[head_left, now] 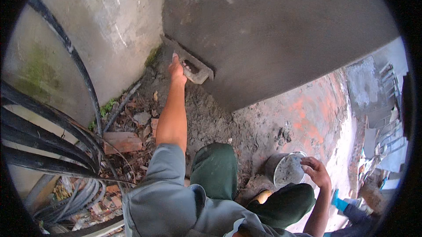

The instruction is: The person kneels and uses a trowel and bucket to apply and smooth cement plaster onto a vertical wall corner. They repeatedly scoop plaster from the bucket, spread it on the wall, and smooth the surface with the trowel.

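My left hand is closed round the handle of a plastering float. The float's long, thin face lies against the dark, wet-looking plastered wall, low down near the corner. My left arm is stretched far forward. Lower right, my right hand hovers beside the rim of a bucket, its fingers slightly bent and apart, with nothing seen in them. Grey mortar or murky water shows inside the bucket; I cannot tell which.
Thick black cables bend down the left side beside a pale, mossy wall. A brick and rubble lie below the corner. Mortar-smeared ground runs along the plastered wall's base. A teal shoe-like thing shows at lower right.
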Motion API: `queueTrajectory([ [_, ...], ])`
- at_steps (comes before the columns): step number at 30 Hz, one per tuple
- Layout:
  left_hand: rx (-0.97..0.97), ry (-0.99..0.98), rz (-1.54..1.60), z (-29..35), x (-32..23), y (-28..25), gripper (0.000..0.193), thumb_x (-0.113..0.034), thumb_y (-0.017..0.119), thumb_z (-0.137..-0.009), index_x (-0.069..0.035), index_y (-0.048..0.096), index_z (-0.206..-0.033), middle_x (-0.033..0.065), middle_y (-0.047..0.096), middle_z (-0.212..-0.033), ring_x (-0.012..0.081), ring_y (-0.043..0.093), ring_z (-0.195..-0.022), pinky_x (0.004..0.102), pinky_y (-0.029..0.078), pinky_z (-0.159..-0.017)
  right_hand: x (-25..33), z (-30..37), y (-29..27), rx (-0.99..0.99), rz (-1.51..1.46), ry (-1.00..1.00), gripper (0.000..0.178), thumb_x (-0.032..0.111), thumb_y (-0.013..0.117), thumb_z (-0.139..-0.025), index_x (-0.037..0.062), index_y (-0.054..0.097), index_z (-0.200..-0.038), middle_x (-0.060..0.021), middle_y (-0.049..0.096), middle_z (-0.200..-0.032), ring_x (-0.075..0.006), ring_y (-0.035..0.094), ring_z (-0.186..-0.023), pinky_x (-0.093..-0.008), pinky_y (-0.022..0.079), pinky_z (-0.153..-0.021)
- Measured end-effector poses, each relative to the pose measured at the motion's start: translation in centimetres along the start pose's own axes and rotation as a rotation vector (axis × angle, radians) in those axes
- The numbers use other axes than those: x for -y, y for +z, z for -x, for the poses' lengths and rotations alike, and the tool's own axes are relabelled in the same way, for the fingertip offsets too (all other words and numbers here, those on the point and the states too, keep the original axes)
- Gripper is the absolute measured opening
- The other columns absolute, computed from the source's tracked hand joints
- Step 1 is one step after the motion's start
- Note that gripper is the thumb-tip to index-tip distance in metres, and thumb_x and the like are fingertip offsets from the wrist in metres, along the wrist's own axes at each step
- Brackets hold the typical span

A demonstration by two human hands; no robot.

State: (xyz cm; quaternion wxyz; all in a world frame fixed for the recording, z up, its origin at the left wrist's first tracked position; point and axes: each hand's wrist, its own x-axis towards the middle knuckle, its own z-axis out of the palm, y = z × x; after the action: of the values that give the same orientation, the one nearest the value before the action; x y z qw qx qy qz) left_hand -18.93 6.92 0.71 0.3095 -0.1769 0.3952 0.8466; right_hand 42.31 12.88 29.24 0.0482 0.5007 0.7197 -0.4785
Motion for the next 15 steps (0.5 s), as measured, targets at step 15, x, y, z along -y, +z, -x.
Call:
queueTrajectory([
  [15, 0.069, 0.185, -0.089, 7.5, -7.3, 8.9, 0.032, -0.037, 0.056, -0.096, -0.005, 0.054, -0.096, 0.0059, 0.051, -0.07, 0.0208, 0.051, -0.055, 0.0387, 0.045, -0.047, -9.6, 1.2, -5.5, -0.142, -0.196, 0.118, 0.035, 0.018, 0.066, -0.088, 0.0029, 0.061, -0.12, -0.0073, 0.067, -0.106, -0.0161, 0.064, -0.088, -0.029, 0.052, -0.071],
])
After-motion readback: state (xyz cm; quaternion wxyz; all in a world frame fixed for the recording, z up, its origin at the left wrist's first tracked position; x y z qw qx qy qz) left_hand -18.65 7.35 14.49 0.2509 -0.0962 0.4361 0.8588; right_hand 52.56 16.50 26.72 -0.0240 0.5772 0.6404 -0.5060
